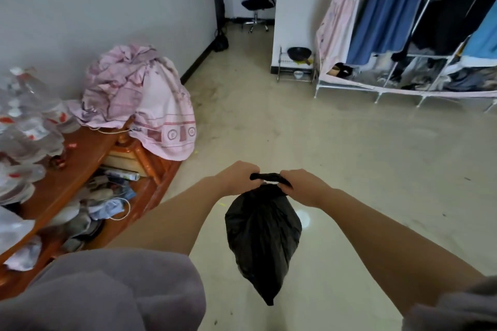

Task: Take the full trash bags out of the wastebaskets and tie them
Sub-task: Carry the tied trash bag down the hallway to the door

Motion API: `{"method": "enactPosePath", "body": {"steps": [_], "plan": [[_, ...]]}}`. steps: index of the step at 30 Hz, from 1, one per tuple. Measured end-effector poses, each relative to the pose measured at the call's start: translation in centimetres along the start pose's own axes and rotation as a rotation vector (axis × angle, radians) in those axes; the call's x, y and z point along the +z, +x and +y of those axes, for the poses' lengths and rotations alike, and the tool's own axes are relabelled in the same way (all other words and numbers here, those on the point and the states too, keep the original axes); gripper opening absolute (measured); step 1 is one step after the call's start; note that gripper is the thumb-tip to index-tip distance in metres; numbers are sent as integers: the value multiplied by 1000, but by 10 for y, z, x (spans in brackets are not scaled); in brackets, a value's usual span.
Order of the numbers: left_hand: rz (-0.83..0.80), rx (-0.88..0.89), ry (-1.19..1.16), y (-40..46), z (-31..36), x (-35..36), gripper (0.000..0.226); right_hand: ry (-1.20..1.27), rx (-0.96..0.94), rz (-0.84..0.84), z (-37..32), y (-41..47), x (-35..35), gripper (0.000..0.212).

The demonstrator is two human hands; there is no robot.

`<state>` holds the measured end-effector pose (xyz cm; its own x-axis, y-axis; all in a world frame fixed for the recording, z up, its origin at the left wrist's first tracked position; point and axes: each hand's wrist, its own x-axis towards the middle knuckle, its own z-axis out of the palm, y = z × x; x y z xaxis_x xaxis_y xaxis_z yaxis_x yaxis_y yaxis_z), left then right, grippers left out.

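A full black trash bag (262, 236) hangs in the air in front of me, above the pale floor. Its top is gathered into a twisted black strip stretched level between my fists. My left hand (238, 177) is closed on the left end of that strip. My right hand (301, 185) is closed on the right end, a short gap away. The bag's body sags below to a point. No wastebasket is in view.
A low orange wooden table (80, 166) stands at the left, loaded with clear plastic bottles (27, 121), pink towels (139, 99) and clutter on its lower shelf. A clothes rack (419, 35) fills the right rear. An office chair (258, 0) stands in the far doorway.
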<state>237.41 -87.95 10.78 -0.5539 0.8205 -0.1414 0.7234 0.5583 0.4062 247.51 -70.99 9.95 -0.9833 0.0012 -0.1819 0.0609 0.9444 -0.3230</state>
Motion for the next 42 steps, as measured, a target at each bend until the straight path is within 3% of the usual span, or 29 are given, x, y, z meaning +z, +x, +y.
{"method": "enactPosePath", "body": {"steps": [9,16,22,34,42], "plan": [[-39,39,-11,194,-53,-45,25,-16,21,-3,107,156,-65,22],[-22,63,-11,353,-131,-122,34,14,65,75,161,318,-135,20],[-50,59,-8,467,-199,-170,24,51,71,60,197,443,-174,21],[-10,-79,12,721,-324,-257,23,40,-48,-24,315,732,-262,18],[32,-210,-49,852,-414,-314,25,1,-165,-80,359,912,-318,23]]}}
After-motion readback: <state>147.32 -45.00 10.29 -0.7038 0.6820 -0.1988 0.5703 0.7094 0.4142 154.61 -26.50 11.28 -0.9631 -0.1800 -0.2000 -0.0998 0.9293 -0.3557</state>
